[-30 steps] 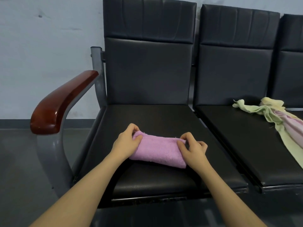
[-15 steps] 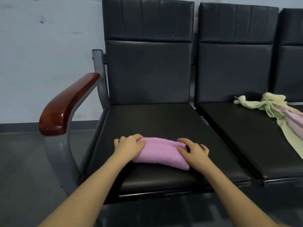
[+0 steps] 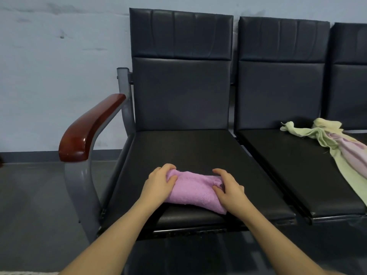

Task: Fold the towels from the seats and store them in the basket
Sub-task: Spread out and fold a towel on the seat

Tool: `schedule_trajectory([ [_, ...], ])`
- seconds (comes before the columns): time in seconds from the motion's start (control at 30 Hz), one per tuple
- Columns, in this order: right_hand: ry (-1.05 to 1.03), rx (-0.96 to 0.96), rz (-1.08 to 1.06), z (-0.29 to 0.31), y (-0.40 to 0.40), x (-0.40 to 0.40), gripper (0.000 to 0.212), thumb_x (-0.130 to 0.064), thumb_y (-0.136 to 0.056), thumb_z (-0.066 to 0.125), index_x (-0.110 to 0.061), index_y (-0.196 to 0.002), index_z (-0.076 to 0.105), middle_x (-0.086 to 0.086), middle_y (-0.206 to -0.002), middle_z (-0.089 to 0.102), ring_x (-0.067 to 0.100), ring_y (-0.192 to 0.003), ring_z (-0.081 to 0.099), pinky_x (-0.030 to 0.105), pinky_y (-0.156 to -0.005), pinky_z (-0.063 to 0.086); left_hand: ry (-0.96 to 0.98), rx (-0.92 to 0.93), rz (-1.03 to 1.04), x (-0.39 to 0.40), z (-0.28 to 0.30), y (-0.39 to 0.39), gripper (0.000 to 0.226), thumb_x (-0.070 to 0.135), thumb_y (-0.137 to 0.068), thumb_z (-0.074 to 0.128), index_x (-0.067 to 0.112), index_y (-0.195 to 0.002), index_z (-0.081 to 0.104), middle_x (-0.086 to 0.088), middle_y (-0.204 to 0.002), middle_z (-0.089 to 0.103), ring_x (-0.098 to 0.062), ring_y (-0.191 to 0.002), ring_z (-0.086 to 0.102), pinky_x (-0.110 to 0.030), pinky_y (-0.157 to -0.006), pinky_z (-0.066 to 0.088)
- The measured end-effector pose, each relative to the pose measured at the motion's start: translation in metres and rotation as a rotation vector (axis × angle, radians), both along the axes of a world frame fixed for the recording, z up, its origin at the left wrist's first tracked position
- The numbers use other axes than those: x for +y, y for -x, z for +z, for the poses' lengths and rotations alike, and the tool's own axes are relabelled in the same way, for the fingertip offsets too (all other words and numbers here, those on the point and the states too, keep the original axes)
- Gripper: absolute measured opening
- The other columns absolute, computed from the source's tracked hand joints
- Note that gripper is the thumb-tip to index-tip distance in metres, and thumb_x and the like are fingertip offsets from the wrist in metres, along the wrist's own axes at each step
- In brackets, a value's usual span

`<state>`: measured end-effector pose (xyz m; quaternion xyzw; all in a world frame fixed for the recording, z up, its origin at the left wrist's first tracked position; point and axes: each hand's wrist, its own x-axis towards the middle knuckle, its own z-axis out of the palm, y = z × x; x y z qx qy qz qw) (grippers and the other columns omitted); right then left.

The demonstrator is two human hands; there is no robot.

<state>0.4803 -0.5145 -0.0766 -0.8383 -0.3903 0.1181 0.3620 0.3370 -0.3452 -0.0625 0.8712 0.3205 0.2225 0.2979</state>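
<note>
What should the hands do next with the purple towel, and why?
Probably lift it off the seat. The purple towel already lies folded into a small bundle near the front of the seat, and the left hand and right hand grip its two ends. No basket shows in this view, so it likely has to be carried there. More towels wait unfolded on the next seat.

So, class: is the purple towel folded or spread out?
Folded: the purple towel is a compact bundle on the seat, gripped by both hands.
</note>
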Motion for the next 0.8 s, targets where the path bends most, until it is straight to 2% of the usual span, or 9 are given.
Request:
schedule_trajectory([
  [0.07, -0.044, 0.016, -0.007, 0.001, 0.006, -0.002, 0.042, -0.025, -0.099, 0.045, -0.035, -0.138, 0.037, -0.008, -0.138, 0.042, 0.026, -0.126, 0.039, 0.029, -0.095, 0.029, 0.027, -0.081, 0.021, -0.004, 0.0, 0.005, 0.03, 0.025, -0.093, 0.056, 0.025, -0.123, 0.059, -0.001, -0.117, 0.06, -0.015, -0.105, 0.055, -0.027, -0.09, 0.043],
  [0.13, -0.096, 0.012, 0.011, 0.005, 0.01, -0.004, 0.039, -0.025, -0.097, 0.046, -0.036, -0.134, 0.041, -0.008, -0.132, 0.045, 0.027, -0.123, 0.042, 0.034, -0.099, 0.037, 0.027, -0.147, 0.05, -0.008, 0.004, 0.009, 0.032, 0.022, -0.091, 0.059, 0.023, -0.124, 0.06, -0.003, -0.118, 0.062, -0.016, -0.107, 0.055, -0.023, -0.088, 0.039],
  [0.2, -0.144, -0.021, 0.035, 0.013, 0.015, -0.005, 0.031, -0.025, -0.096, 0.048, -0.038, -0.124, 0.048, -0.008, -0.122, 0.048, 0.026, -0.115, 0.048, 0.042, -0.099, 0.042, 0.006, -0.187, 0.085, -0.014, 0.009, 0.014, 0.034, 0.021, -0.091, 0.06, 0.023, -0.124, 0.061, -0.004, -0.116, 0.062, -0.019, -0.107, 0.056, -0.023, -0.088, 0.038],
  [0.3, -0.237, -0.108, 0.068, 0.028, 0.022, -0.003, 0.022, -0.022, -0.095, 0.051, -0.035, -0.111, 0.058, -0.011, -0.108, 0.05, 0.013, -0.102, 0.053, 0.043, -0.099, 0.044, -0.071, -0.235, 0.128, -0.022, 0.024, 0.028, 0.034, 0.023, -0.092, 0.057, 0.023, -0.126, 0.06, -0.004, -0.112, 0.06, -0.019, -0.104, 0.056, -0.024, -0.088, 0.039],
  [0.43, -0.417, -0.102, 0.1, 0.055, 0.042, 0.003, 0.018, -0.02, -0.095, 0.055, -0.034, -0.104, 0.062, -0.01, -0.104, 0.055, 0.003, -0.096, 0.054, 0.037, -0.093, 0.05, -0.153, -0.309, 0.186, -0.028, 0.053, 0.057, 0.035, 0.023, -0.094, 0.056, 0.022, -0.128, 0.059, -0.003, -0.119, 0.06, -0.017, -0.109, 0.055, -0.025, -0.093, 0.039],
  [0.53, -0.527, -0.118, 0.154, 0.07, 0.065, 0.013, 0.021, -0.023, -0.092, 0.055, -0.041, -0.1, 0.062, -0.014, -0.103, 0.057, 0.003, -0.097, 0.055, 0.045, -0.096, 0.046, -0.202, -0.372, 0.244, -0.024, 0.076, 0.085, 0.034, 0.02, -0.093, 0.057, 0.021, -0.127, 0.06, -0.005, -0.121, 0.061, -0.02, -0.112, 0.055, -0.025, -0.097, 0.038],
  [0.6, -0.57, -0.12, 0.196, 0.079, 0.082, 0.025, 0.021, -0.022, -0.092, 0.056, -0.039, -0.101, 0.063, -0.014, -0.104, 0.058, 0.001, -0.097, 0.055, 0.042, -0.095, 0.047, -0.253, -0.378, 0.283, -0.017, 0.088, 0.105, 0.034, 0.021, -0.093, 0.057, 0.022, -0.126, 0.061, -0.006, -0.12, 0.061, -0.021, -0.111, 0.056, -0.028, -0.099, 0.039],
  [0.8, -0.584, -0.112, 0.352, 0.095, 0.136, 0.077, 0.02, -0.017, -0.092, 0.059, -0.028, -0.106, 0.067, -0.007, -0.105, 0.06, 0.001, -0.096, 0.055, 0.021, -0.084, 0.045, -0.396, -0.35, 0.439, 0.012, 0.107, 0.177, 0.033, 0.02, -0.092, 0.058, 0.021, -0.124, 0.062, -0.01, -0.116, 0.062, -0.026, -0.108, 0.057, -0.038, -0.101, 0.04],
])
